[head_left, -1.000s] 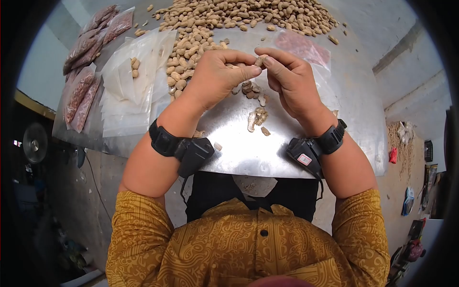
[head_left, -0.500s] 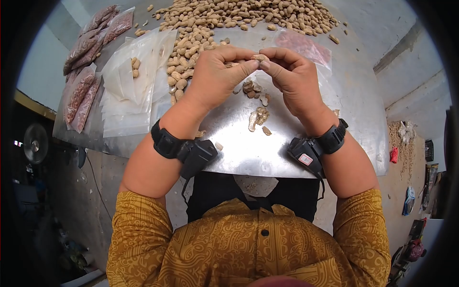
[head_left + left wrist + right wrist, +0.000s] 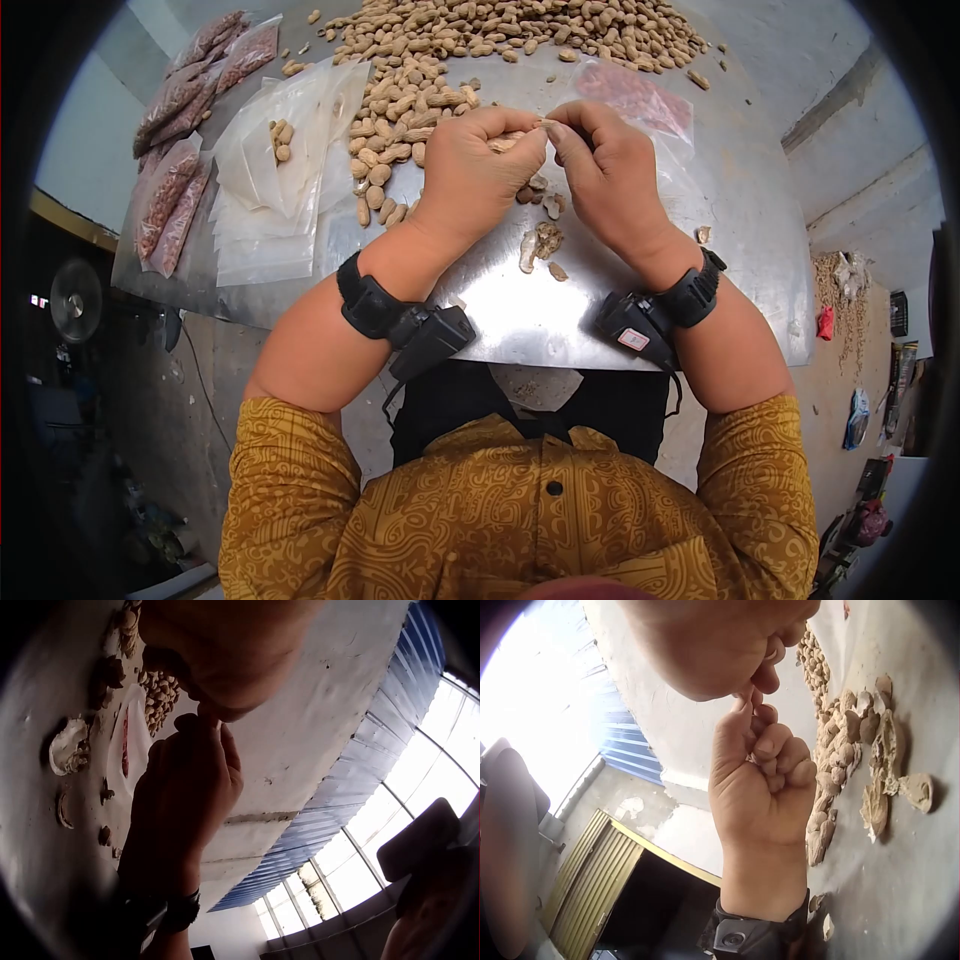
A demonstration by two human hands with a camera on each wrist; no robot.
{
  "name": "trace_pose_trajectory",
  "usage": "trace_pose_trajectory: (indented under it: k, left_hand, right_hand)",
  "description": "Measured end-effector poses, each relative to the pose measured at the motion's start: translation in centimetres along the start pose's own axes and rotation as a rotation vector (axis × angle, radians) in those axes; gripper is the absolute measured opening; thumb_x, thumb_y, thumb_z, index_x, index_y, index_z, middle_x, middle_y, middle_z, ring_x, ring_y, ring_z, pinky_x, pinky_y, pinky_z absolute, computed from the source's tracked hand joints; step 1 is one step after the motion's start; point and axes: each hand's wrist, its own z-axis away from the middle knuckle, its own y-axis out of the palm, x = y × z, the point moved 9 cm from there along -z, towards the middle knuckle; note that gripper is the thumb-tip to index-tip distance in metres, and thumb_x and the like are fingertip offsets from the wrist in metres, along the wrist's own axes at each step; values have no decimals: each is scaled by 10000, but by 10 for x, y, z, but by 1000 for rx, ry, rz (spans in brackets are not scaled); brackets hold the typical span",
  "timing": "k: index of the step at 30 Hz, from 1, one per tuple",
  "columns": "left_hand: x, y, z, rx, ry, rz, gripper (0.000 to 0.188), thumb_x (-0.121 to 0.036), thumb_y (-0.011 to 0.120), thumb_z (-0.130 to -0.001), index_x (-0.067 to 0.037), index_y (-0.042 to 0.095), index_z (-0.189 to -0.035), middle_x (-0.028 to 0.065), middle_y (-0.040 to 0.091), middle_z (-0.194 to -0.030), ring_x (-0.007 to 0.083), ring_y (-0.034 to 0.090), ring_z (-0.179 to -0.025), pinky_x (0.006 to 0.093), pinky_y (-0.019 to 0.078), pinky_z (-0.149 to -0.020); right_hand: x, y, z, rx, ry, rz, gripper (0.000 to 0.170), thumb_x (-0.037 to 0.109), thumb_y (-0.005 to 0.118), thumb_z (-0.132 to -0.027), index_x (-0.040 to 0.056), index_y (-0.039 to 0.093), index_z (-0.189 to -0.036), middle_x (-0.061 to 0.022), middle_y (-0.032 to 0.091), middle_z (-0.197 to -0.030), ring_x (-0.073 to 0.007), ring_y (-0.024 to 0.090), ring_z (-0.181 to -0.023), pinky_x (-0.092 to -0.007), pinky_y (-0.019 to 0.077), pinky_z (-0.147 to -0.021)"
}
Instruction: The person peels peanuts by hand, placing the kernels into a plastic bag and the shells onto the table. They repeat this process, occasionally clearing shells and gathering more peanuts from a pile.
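In the head view my left hand [image 3: 478, 170] and right hand [image 3: 612, 172] meet fingertip to fingertip over the metal table. Between their thumbs and forefingers they pinch a peanut [image 3: 547, 123], mostly covered by the fingers. Another peanut in its shell [image 3: 503, 144] shows inside the curled fingers of the left hand. Seen from the right wrist, the left hand [image 3: 759, 799] has its fingers bent into the palm. From the left wrist, the right hand [image 3: 184, 784] is dark, its thumb and forefinger at the left hand's tips. Broken shells [image 3: 546, 238] lie below the hands.
A large heap of unshelled peanuts [image 3: 520, 30] covers the far side and runs down beside my left hand. Clear plastic bags [image 3: 265, 190] lie at left, with filled bags [image 3: 165, 205] beyond them. Another filled bag [image 3: 635, 95] lies behind my right hand.
My left hand has turned and shifted slightly right and toward me, uncovering more of the peanut heap. The pinched peanut, plainer in view before, is now mostly hidden by fingertips.
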Motion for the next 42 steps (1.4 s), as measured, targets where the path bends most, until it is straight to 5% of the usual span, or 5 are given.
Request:
trace_pose_trajectory:
  k: [9, 15, 18, 33, 42]
  left_hand:
    - [8, 8, 0, 35, 64, -120, 127, -68, 605, -823, 35, 641, -889, 30, 623, -691, 82, 575, -554, 213, 455, -507]
    - [-24, 1, 3, -14, 374, -411, 105, -52, 628, -780, -1, 669, -863, 57, 634, -725, 120, 597, -649, 242, 458, -573]
    - [-32, 0, 4, -30, 446, -457, 128, -108, 644, -723, -37, 685, -821, 94, 633, -746, 253, 608, -683, 328, 481, -630]
    - [-52, 8, 17, 12, 744, -559, 183, -25, 661, -701, -76, 666, -876, 57, 577, -769, 214, 586, -645, 291, 485, -568]
    - [-43, 5, 9, 84, 592, -478, 155, -48, 658, -710, -79, 678, -861, 66, 589, -772, 210, 588, -651, 274, 478, -572]
  right_hand:
    - [-18, 3, 2, -1, 62, -58, 164, 134, 488, -865, -15, 555, -849, -170, 588, -704, -292, 569, -632, -360, 438, -577]
    - [-50, 36, 18, 146, 589, -968, 147, 142, 475, -889, 21, 553, -918, 0, 495, -630, -64, 394, -497, -222, 329, -460]
    - [-52, 42, 20, 145, 668, -1140, 153, 146, 461, -894, 27, 548, -935, -19, 496, -643, -72, 351, -457, -230, 309, -438]
    - [-47, 61, 30, 215, 804, -1478, 226, 205, 395, -930, 28, 527, -880, -56, 493, -717, -96, 371, -499, -235, 308, -476]
    - [-52, 60, 31, 244, 804, -1334, 190, 201, 463, -915, 29, 535, -878, -11, 461, -637, -78, 337, -450, -233, 284, -428]
